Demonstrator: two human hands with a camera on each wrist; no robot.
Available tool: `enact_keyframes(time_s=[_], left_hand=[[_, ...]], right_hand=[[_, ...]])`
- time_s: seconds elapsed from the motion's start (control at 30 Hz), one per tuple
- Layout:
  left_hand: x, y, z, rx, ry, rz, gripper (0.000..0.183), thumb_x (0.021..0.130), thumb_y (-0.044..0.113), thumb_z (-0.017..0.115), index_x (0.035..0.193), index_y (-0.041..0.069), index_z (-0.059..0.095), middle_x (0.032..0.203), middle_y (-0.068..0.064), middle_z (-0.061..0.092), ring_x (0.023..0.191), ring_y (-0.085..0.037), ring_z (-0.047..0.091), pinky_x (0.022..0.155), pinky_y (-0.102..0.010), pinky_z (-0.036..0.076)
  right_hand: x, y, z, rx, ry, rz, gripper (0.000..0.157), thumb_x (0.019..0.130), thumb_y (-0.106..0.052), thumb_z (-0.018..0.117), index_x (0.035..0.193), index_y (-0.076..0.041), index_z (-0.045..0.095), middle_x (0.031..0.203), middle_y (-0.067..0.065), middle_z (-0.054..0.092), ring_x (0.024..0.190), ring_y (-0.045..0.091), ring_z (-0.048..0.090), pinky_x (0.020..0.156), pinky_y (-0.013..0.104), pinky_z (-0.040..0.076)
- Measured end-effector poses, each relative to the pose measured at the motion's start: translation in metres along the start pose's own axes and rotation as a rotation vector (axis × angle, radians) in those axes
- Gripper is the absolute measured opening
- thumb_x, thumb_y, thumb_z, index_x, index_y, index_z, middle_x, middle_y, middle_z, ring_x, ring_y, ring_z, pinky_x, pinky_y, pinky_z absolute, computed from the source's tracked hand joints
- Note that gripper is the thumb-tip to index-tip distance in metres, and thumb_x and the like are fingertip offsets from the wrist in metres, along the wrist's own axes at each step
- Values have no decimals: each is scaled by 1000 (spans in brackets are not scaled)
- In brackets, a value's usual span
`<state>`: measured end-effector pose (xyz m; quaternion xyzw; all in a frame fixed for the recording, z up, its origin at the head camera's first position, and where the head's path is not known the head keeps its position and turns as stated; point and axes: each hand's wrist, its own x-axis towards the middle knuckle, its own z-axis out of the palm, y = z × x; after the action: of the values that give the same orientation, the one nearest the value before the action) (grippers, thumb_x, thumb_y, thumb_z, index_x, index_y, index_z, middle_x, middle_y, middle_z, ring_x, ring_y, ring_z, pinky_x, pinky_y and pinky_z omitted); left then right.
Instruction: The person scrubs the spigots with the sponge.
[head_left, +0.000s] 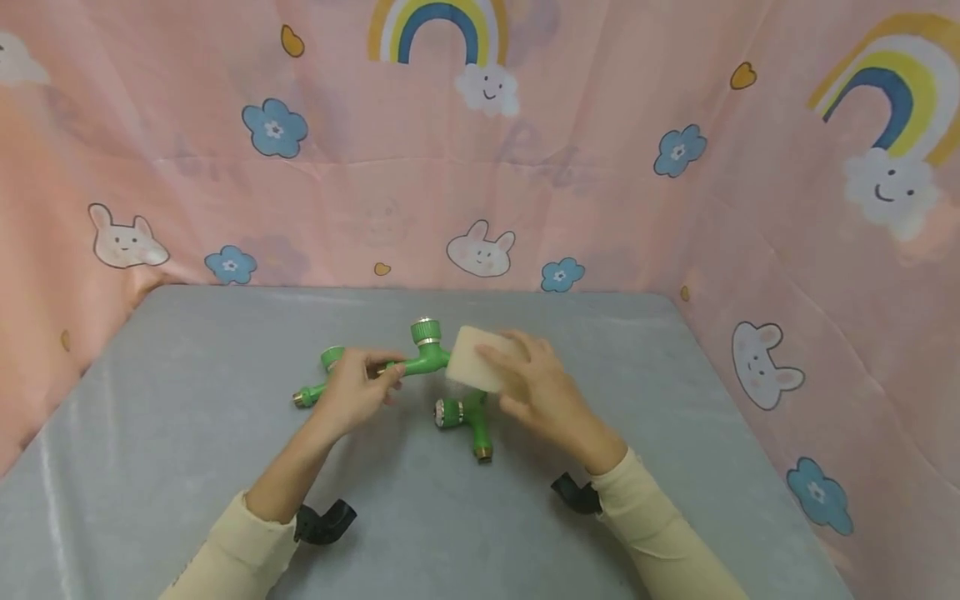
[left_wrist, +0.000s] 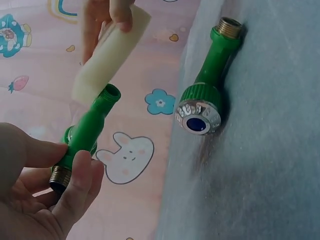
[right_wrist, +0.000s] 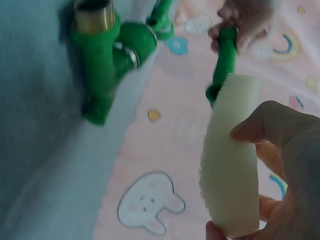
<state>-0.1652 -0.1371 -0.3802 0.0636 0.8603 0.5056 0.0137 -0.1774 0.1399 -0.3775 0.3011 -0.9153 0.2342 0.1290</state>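
My left hand pinches a green faucet by its brass-threaded end, between thumb and fingers, raised over the table. In the left wrist view the faucet's open spout points up toward a cream sponge. My right hand grips that sponge, thumb on one face and fingers on the other. In the right wrist view the sponge overlaps the spout end of the held faucet.
A second green faucet lies on the grey table in front of the sponge. Another green faucet lies at left, partly behind my left hand. Black wrist mounts sit at both cuffs. A pink patterned curtain encloses the table's back and sides.
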Motion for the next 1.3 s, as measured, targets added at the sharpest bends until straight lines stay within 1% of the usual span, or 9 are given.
enact_keyframes(time_s=[0.17,0.33,0.47,0.57,0.73,0.9,1.07,1.2,1.3], left_hand=[[2,-4,-1,29,30,21,30,101,10,60,126,-6,66,105,-29,73,70,-33,72,57,-28,56],[3,-1,3,-3,28,36,25,97,9,66,119,-3,70,111,-25,74,79,-35,74,63,-32,60],[3,4,6,-78,-3,47,24,95,4,67,117,-6,69,115,-26,73,90,-40,75,75,-45,64],[2,7,7,-99,-24,50,23,95,3,66,116,-7,69,115,-26,72,91,-39,75,76,-45,64],[0,9,4,-74,11,12,21,95,7,68,113,-3,71,109,-23,74,79,-29,75,60,-27,56],[1,8,4,-58,28,12,20,94,5,69,112,-3,71,103,-23,74,78,-33,73,58,-24,54],[0,7,10,35,38,54,19,93,8,72,111,2,73,109,-20,74,86,-33,73,62,-29,58],[-3,10,17,123,50,109,20,91,9,74,110,4,74,112,-18,75,95,-28,72,71,-33,62],[-4,11,19,126,62,131,20,91,8,74,111,4,74,112,-17,75,96,-28,72,76,-36,63]], right_hand=[[-1,8,-11,34,36,46,64,86,-10,70,147,-22,54,145,23,48,127,45,47,95,60,49],[2,-3,-2,97,125,-137,60,87,-12,71,145,-20,56,145,21,49,129,42,48,99,58,49],[4,-12,9,38,137,-236,56,86,-9,75,140,-21,61,144,20,51,129,41,49,100,57,52],[4,-12,12,-13,144,-203,59,84,-6,77,139,-21,62,142,20,52,125,41,49,99,55,53],[5,-1,6,-30,170,-80,63,81,-3,78,139,-20,62,141,24,51,126,46,47,98,60,51],[5,7,-5,21,185,13,61,82,-2,77,140,-18,61,142,25,49,127,48,43,98,63,49],[4,-1,-3,126,210,-56,60,83,-4,73,140,-16,60,142,24,47,123,46,44,92,59,47],[1,-12,8,86,186,-135,62,83,-3,68,142,-17,59,146,25,44,128,47,41,98,61,46],[0,-15,15,40,201,-124,65,81,2,65,142,-18,59,147,25,44,128,48,40,98,61,47]])
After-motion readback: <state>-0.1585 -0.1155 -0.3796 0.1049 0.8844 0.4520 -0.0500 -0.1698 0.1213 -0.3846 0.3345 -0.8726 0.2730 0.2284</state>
